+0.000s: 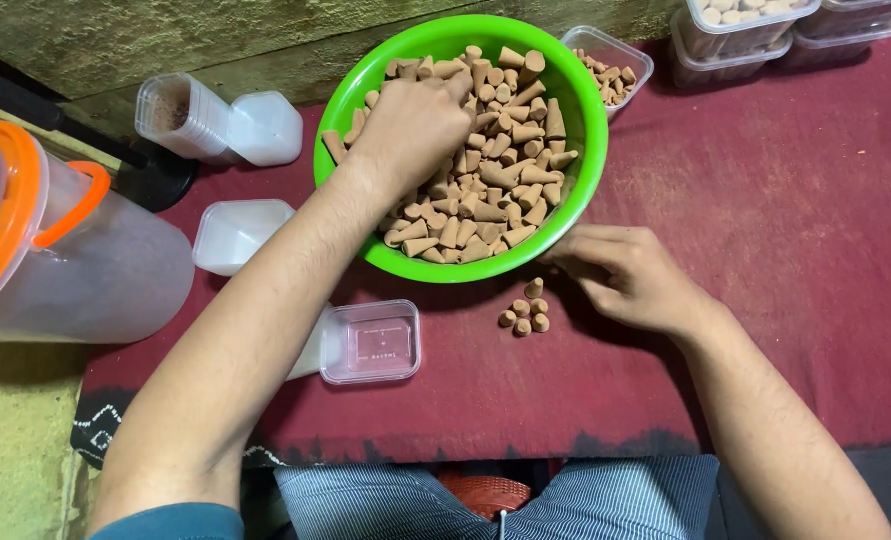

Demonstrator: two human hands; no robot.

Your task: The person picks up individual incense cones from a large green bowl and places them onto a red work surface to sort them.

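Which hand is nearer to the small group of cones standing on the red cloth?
The right hand. It rests on the cloth just right of the small group of cones. The left hand is farther up, inside the green bowl.

Glossy green plastic bowl [338, 130], matt clay-brown cones [486, 180], red cloth [786, 220].

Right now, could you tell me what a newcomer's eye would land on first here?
The bright green bowl, heaped with tan cones, stands out at the top centre of the red cloth. The left hand reaches into the heap, while the right hand rests on the cloth beside a small cluster of upright cones just below the bowl. At the far left lies a clear bucket with an orange rim.
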